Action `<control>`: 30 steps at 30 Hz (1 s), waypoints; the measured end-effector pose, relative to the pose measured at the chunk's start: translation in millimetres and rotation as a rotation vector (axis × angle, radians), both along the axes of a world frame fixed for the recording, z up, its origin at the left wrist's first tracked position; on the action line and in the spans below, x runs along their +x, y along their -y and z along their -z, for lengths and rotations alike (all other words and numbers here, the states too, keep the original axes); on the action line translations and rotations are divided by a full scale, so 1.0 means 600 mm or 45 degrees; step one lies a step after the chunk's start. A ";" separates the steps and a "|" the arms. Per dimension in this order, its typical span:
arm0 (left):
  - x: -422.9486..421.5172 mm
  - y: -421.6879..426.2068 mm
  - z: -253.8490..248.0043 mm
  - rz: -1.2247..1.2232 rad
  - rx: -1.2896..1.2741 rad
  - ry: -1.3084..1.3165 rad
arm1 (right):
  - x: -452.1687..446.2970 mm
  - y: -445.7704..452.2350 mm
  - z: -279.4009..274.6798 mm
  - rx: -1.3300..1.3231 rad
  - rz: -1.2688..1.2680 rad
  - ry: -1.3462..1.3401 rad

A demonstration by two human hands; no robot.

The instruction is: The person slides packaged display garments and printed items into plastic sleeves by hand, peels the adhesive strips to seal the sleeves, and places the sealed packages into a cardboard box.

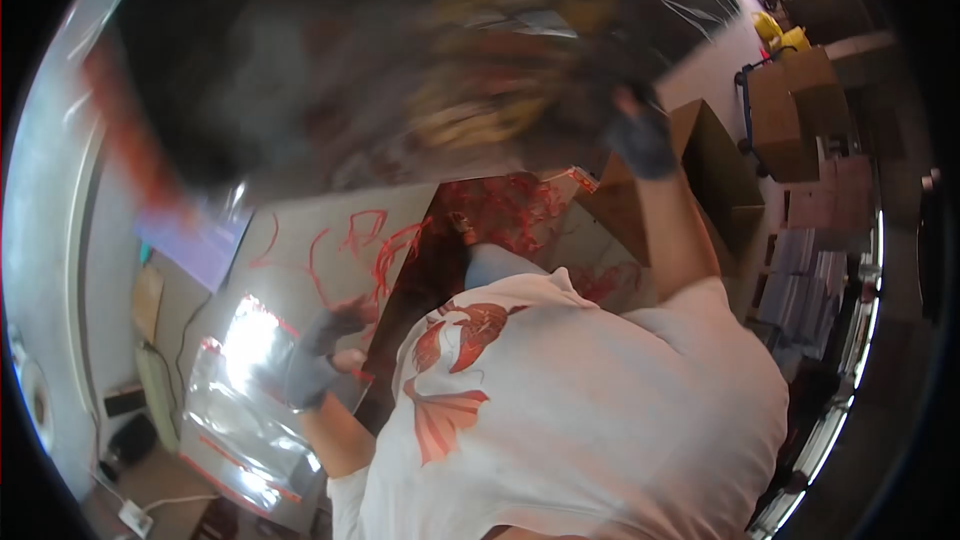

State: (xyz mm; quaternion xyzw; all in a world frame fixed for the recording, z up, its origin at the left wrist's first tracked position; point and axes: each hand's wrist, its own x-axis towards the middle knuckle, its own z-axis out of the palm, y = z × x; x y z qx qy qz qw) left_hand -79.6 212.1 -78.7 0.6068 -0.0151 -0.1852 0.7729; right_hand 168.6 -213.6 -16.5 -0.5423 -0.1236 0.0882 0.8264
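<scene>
A large dark item in shiny clear plastic, with yellow and reddish patches, fills the top of the view, smeared by motion. My right hand, in a grey glove with bare fingertips, is closed on its lower right edge. My left hand, gloved the same way, is over the table's near edge with thumb and fingers apart. Thin red strips lie on the pale tabletop beyond it. Beside my left wrist is a pile of clear plastic bags with red edges.
A purple sheet lies at the table's left. More red strips litter the floor. An open cardboard box stands on the right, with another carton and stacked flat bundles farther out. A white power strip sits lower left.
</scene>
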 end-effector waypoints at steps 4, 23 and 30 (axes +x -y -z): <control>0.088 0.010 0.010 0.282 0.093 -0.135 | -0.132 0.227 0.047 0.081 0.695 -0.119; 0.452 0.249 0.053 0.252 -0.095 -0.480 | 0.448 0.495 0.277 -0.560 0.447 -1.050; 0.465 0.261 0.049 0.039 -0.199 -0.657 | 0.612 0.399 0.351 -0.221 1.092 -1.539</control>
